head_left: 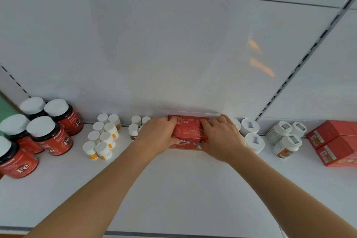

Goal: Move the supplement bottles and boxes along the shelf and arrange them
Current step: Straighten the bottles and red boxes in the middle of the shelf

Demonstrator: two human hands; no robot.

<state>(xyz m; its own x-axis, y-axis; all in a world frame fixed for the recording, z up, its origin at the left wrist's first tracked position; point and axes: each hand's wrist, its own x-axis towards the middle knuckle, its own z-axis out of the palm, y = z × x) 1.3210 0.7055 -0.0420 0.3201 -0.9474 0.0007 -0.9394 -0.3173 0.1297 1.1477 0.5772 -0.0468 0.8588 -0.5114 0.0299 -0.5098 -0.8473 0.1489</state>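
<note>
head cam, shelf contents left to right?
Red Fe bottles → small white-capped bottles with yellow labels → small dark-red bottles → left hand → red boxes gripped by both hands → right hand → white jars → green-labelled white bottles → stacked red boxes.

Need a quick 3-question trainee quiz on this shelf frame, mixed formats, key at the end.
1. True or false: both hands hold the red boxes at the back of the shelf.
2. The big bottles marked Fe stand: A) at the shelf's left end B) at its right end C) behind the hands.
3. Fill in: the small bottles with yellow labels all have ____ caps.

Key: 1 true: left hand and right hand grip the stack's two ends. 2 A. 3 white.
</note>
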